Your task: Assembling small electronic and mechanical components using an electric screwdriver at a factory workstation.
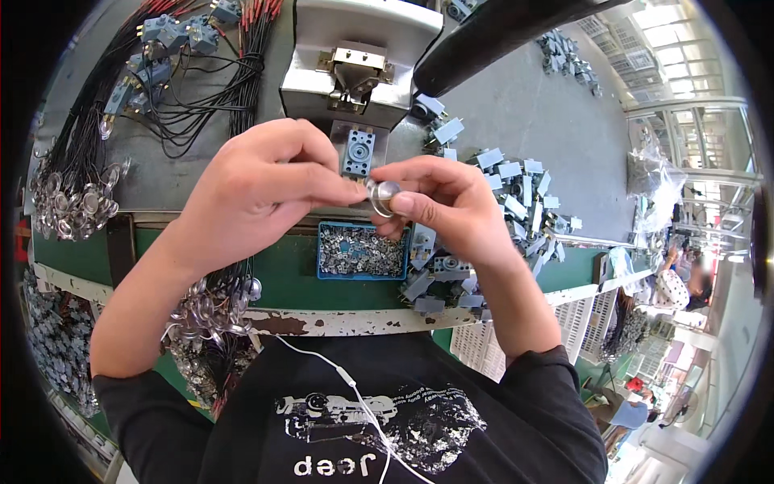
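Note:
Between my hands, above the blue tray, is a small round silver metal piece [387, 190] with a thin ring round it. My right hand [455, 208] pinches it between thumb and fingers. From the other side my left hand [270, 173] reaches in, its thumb and forefinger pinched together at the piece's left edge. What lies right between the left fingertips is too small to tell. Just beyond the hands, a grey-blue switch block [359, 152] with a round middle rests at the foot of a silver bench press [355, 77].
A blue tray [362, 277] of small metal parts stands near the table edge. Several grey-blue blocks [524, 185] lie to the right. Black wire bundles [242, 97] with round metal ends [76, 202] spread across the left. A dark tube [500, 36] slants over the far side.

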The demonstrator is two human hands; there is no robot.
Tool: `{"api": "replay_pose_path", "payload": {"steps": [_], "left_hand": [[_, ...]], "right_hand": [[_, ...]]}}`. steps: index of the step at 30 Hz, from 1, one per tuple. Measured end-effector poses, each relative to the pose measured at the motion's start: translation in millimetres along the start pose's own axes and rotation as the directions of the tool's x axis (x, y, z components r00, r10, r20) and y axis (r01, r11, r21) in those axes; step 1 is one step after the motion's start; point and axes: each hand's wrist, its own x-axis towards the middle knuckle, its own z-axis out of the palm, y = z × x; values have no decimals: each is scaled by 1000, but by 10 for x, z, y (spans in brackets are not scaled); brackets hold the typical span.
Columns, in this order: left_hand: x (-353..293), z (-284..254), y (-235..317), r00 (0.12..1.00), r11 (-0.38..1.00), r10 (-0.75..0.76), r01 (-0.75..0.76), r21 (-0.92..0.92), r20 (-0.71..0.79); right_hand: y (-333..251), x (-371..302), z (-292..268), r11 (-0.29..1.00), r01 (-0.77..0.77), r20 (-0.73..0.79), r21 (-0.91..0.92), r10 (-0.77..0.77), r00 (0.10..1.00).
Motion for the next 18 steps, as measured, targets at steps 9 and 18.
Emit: {"api": "replay_pose_path", "payload": {"steps": [9,18], "left_hand": [[-79,27,-125,927,987,112,-147,72,358],[200,65,-162,976,965,-214,203,165,49]], "right_hand": [[-122,514,-81,885,-207,362,-418,371,855],[-640,51,-191,464,670,24,-579,-812,583]]}}
